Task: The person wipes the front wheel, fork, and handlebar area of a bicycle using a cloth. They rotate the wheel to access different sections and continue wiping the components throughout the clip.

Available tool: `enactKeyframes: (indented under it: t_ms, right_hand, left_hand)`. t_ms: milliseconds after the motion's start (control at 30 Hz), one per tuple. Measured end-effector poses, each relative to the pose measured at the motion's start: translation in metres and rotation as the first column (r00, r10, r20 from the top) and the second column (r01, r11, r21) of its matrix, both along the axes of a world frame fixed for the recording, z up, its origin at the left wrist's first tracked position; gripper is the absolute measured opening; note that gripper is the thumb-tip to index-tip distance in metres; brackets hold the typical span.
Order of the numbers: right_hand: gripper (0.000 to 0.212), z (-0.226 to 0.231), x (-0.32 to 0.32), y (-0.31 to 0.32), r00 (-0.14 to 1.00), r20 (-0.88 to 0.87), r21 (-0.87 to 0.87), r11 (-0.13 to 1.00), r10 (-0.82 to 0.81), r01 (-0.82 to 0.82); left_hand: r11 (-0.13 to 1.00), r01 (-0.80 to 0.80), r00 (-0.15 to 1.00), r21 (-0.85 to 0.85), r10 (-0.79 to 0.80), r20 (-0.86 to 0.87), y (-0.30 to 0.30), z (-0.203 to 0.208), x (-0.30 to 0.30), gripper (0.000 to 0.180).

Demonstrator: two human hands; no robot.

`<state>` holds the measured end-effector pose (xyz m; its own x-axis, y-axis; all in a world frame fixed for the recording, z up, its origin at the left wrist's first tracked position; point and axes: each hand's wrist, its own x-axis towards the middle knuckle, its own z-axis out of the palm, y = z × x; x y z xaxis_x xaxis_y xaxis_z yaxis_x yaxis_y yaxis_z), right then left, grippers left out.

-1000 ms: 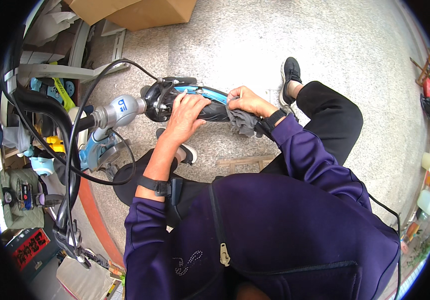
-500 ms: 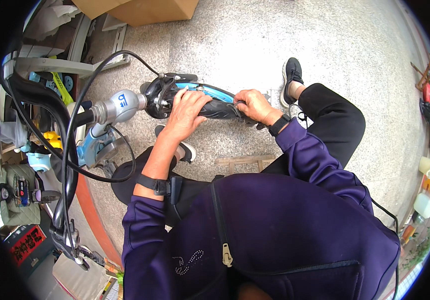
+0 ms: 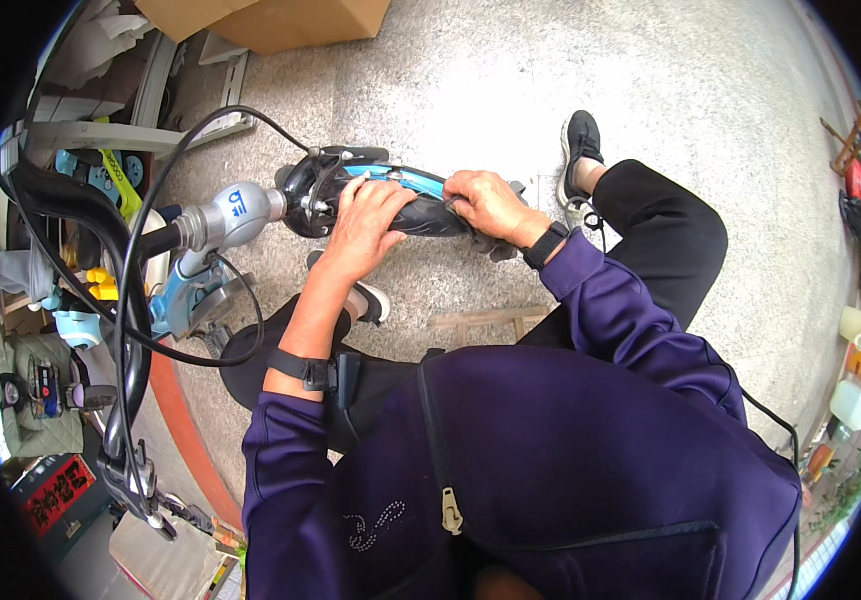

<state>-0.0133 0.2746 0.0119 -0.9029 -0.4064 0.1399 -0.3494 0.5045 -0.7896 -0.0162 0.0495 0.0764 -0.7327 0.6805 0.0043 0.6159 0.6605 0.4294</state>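
Observation:
Ahead of me is a child's bike front wheel (image 3: 437, 217), with a black tyre and a blue rim, lying sideways below its black fork and brake (image 3: 318, 200). My left hand (image 3: 360, 228) rests over the tyre near the fork, its fingers curled across the tread and the thumb apart on the near side. My right hand (image 3: 495, 208) is closed on a dark grey cloth (image 3: 495, 247), pressed against the tyre at the wheel's right part. Much of the cloth is hidden under my fingers.
The bike's silver head tube (image 3: 250, 212), black handlebar (image 3: 128, 260) and looping cables are at my left. A small wooden stool or frame (image 3: 485, 317) sits between my legs. A cardboard box (image 3: 300, 25) stands at the far left, and assorted containers (image 3: 850, 405) line the right edge.
My right hand has slid left along the tyre with the cloth, closer to my left hand. My left hand still lies on the tyre, nearly unmoved.

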Motion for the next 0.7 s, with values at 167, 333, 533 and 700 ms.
enactKeyframes:
  t_ms: [167,333,533,700]
  right_hand:
    - [0.011,-0.002,0.001,0.002,0.985,-0.141,0.126,0.989,0.1,-0.083]
    - [0.011,-0.005,0.007,0.008,0.988,-0.109,0.134,0.986,0.109,-0.094]
    - [0.01,-0.003,0.009,0.001,0.975,-0.19,0.083,0.991,0.118,-0.103]
    - [0.009,0.0,0.009,-0.002,0.972,-0.21,0.046,0.994,0.104,-0.097]
  left_hand:
    - [1.0,0.015,1.0,-0.002,-0.015,0.007,-0.001,0.001,-0.001,0.059]
    - [1.0,0.023,1.0,-0.009,-0.023,0.019,-0.003,0.004,0.0,0.058]
    - [1.0,0.018,1.0,-0.016,-0.017,0.011,-0.003,0.003,0.0,0.06]
    - [1.0,0.019,1.0,-0.015,-0.019,0.005,-0.003,0.002,0.0,0.06]
